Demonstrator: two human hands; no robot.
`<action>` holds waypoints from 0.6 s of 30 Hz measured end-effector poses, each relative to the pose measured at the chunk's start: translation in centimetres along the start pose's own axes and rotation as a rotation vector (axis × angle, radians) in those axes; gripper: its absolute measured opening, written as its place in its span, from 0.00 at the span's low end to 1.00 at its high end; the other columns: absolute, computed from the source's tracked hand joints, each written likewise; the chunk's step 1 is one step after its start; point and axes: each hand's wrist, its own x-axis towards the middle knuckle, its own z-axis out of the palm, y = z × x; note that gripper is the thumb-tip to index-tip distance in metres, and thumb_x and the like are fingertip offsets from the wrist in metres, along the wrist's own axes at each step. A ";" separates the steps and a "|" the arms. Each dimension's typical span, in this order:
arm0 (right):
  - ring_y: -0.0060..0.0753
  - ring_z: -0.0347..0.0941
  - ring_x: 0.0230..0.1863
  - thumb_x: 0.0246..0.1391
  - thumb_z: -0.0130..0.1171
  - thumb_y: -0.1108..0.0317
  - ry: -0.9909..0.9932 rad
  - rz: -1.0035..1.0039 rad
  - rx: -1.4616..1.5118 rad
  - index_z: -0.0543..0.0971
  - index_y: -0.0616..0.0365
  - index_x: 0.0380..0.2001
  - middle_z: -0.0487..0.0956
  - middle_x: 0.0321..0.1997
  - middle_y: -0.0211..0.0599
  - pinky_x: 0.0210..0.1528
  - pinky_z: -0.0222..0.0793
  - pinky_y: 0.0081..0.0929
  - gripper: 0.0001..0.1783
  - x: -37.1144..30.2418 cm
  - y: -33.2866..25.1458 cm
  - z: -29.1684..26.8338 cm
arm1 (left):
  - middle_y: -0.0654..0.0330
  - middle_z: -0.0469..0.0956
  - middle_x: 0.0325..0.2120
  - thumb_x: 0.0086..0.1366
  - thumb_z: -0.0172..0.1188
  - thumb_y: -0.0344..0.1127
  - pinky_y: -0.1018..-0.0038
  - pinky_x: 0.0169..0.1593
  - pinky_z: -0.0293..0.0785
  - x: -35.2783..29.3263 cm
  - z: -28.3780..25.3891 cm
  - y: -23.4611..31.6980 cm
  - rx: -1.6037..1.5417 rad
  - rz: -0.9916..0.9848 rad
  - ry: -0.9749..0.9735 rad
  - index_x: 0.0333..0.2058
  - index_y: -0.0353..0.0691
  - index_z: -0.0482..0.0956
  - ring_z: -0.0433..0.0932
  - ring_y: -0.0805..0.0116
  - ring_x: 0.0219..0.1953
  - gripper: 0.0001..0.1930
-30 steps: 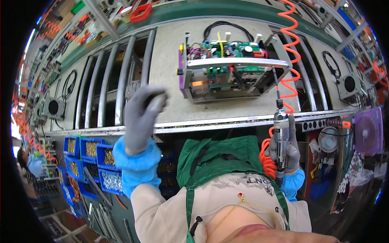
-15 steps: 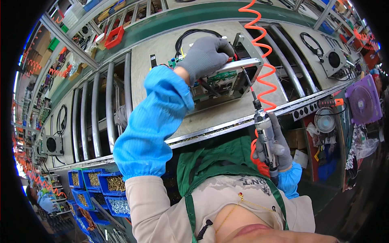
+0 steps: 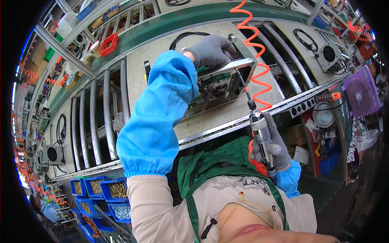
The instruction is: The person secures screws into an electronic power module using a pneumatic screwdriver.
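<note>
My left hand, in a grey glove, is curled over the top of an open metal chassis and grips it; the fingertips are partly hidden. Inside the chassis a green circuit board shows, partly covered by my blue sleeve. In my right hand, also gloved in grey, is a pneumatic screwdriver, held from below with its bit pointing up and away. The bit's tip meets the front metal rim of the chassis near its right corner. A screw there is too small to make out clearly.
A coiled orange air hose hangs just right of the chassis. Under the chassis lies a pale board between metal rollers. Blue bins of small fasteners stand at lower left. A purple fan is at far right.
My left hand and sleeve have shifted slightly right and away over the chassis. The screwdriver's tip stays at the same rim corner. The whole view has moved a little.
</note>
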 end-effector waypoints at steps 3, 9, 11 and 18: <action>0.30 0.73 0.19 0.35 0.68 0.58 -0.007 0.011 -0.011 0.44 0.39 0.68 0.74 0.29 0.40 0.32 0.77 0.35 0.59 0.0 0.0 0.0 | 0.58 0.82 0.34 0.51 0.60 0.26 0.77 0.43 0.73 0.1 0.0 -0.7 -0.055 0.027 -0.006 0.48 0.34 0.76 0.80 0.71 0.36 0.22; 0.30 0.73 0.20 0.35 0.66 0.59 0.013 0.014 -0.021 0.45 0.37 0.68 0.73 0.28 0.40 0.32 0.77 0.34 0.57 0.0 0.0 0.2 | 0.55 0.81 0.37 0.51 0.61 0.26 0.76 0.44 0.73 -0.3 -0.1 -1.2 -0.086 0.106 -0.040 0.48 0.34 0.76 0.79 0.70 0.38 0.22; 0.30 0.73 0.20 0.36 0.66 0.59 0.019 0.018 -0.023 0.45 0.37 0.68 0.73 0.28 0.40 0.32 0.77 0.34 0.57 0.0 0.0 0.3 | 0.54 0.81 0.37 0.51 0.61 0.26 0.76 0.46 0.73 -1.1 0.6 -1.1 0.002 0.154 -0.020 0.49 0.34 0.76 0.79 0.69 0.39 0.23; 0.30 0.73 0.20 0.38 0.64 0.59 0.057 0.003 -0.077 0.46 0.35 0.68 0.73 0.31 0.42 0.30 0.77 0.32 0.54 -0.8 -0.3 1.8 | 0.52 0.80 0.42 0.51 0.56 0.21 0.77 0.53 0.71 -2.9 2.7 0.2 0.231 0.177 0.166 0.51 0.35 0.73 0.79 0.67 0.45 0.25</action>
